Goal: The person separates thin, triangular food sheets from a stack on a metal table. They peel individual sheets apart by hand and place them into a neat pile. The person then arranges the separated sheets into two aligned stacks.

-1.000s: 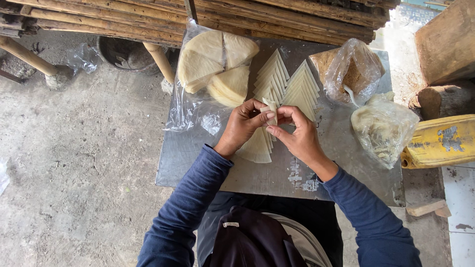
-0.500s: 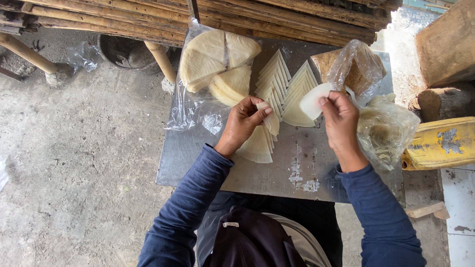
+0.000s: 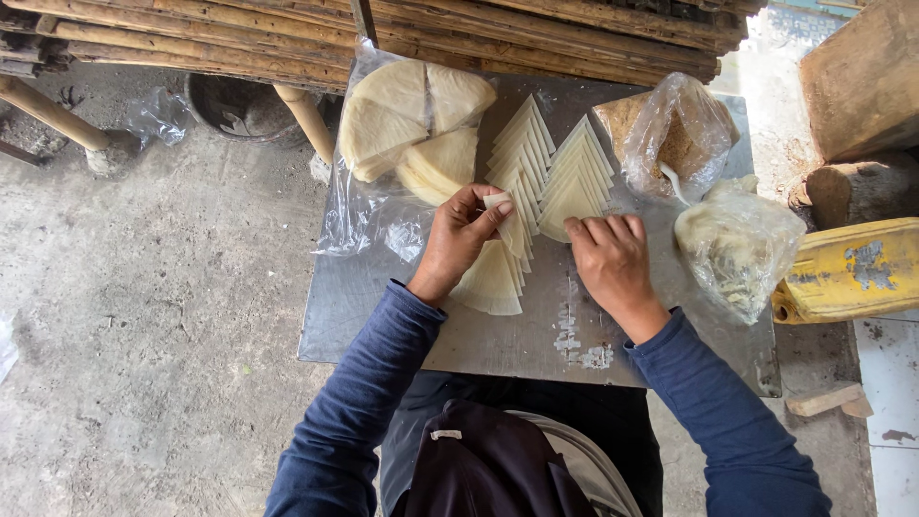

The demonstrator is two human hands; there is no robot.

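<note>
Nearest the viewer, on the grey metal worktop (image 3: 383, 325), both blue-sleeved arms reach forward. Left hand (image 3: 459, 239) is closed in a pinch on a small folded wrapper (image 3: 498, 203), lifting it just above the loose fan of pale quarter-round wrappers (image 3: 490, 282) lying under the wrist, so the next sheet is within easy reach. Right hand (image 3: 611, 263) lies flat and empty, fingers (image 3: 603, 230) together, pressing the near end of the right row of folded triangles (image 3: 574, 177), apparently to seat a piece into the overlap. Beside it runs the left row of folded triangles (image 3: 522, 158) (each piece lapped over the last, which keeps them tidy). Farther left, stacked wrappers sit on clear plastic (image 3: 407, 124); to the right stand two plastic bags, one with brown filling (image 3: 675, 129) and one pale (image 3: 737, 244).
</note>
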